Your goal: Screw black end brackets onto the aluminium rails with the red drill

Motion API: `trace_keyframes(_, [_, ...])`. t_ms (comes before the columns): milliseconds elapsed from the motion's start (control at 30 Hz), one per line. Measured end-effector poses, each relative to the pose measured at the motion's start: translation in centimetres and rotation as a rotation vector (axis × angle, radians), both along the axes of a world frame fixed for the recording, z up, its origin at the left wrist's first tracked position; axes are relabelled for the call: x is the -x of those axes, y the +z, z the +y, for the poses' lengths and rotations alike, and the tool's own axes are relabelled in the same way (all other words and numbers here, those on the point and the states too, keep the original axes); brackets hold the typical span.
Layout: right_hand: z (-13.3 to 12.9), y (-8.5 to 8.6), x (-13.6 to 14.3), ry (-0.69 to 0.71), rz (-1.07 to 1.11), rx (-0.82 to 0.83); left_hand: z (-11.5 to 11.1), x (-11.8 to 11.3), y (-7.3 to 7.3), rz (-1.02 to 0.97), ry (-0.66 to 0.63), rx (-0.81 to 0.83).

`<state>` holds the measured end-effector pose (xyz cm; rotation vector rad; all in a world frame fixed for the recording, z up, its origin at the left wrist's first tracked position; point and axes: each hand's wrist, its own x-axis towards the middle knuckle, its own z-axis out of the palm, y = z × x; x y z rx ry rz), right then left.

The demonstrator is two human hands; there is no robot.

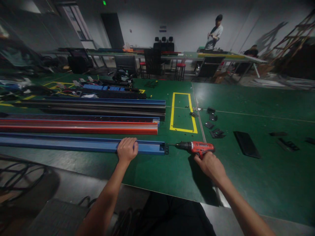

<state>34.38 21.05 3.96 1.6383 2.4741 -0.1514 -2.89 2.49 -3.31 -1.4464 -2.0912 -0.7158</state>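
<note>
A long blue channel-shaped profile (81, 145) lies along the near side of the green table, with a small black end cap (166, 149) at its right end. My left hand (127, 149) is closed over the profile a little left of that end, pressing on it from above. My right hand (211, 164) wraps round the grip of a red and black cordless drill (197, 146). The drill points left, and its long thin bit (170, 144) reaches the profile's end by the cap. Whether the bit touches a screw is too small to tell.
Behind the blue profile lie an orange-red profile (123, 128) and several black and blue ones. Small black caps (218, 133) and a flat black case (246, 144) are on the right. Yellow tape (172, 111) marks a rectangle. A person (215, 32) stands behind a far table.
</note>
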Motion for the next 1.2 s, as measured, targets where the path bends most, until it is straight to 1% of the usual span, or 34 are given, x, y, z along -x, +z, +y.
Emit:
trace_keyframes(133, [0.06,0.06,-0.02,-0.036,0.039,0.017,-0.02,0.03,0.03,-0.015,0.0,0.012])
trace_keyframes(233, [0.01,0.03,-0.13,-0.005,0.041,-0.007,-0.04,0.03,0.04,0.005,-0.001,0.012])
trace_keyframes(333, [-0.08,0.11,-0.13,0.043,0.0,-0.016,-0.03,0.01,0.08,0.022,0.005,0.012])
trace_keyframes(600, [-0.03,0.22,-0.07,0.062,-0.029,-0.003,-0.06,-0.1,0.26,-0.025,0.007,0.013])
trace_keyframes(800, [0.11,0.0,-0.03,-0.035,0.05,0.016,-0.01,-0.09,0.16,-0.048,0.01,0.011])
trace_keyframes(867, [0.11,-0.1,-0.04,-0.048,0.068,0.016,-0.01,-0.06,0.1,-0.057,0.009,0.015])
trace_keyframes(1067, [-0.03,-0.37,-0.18,0.01,0.059,-0.047,-0.04,0.04,0.01,-0.037,0.01,0.019])
trace_keyframes(1200, [-0.1,-0.28,-0.23,0.048,0.034,-0.053,-0.05,0.05,0.0,-0.035,0.006,0.014])
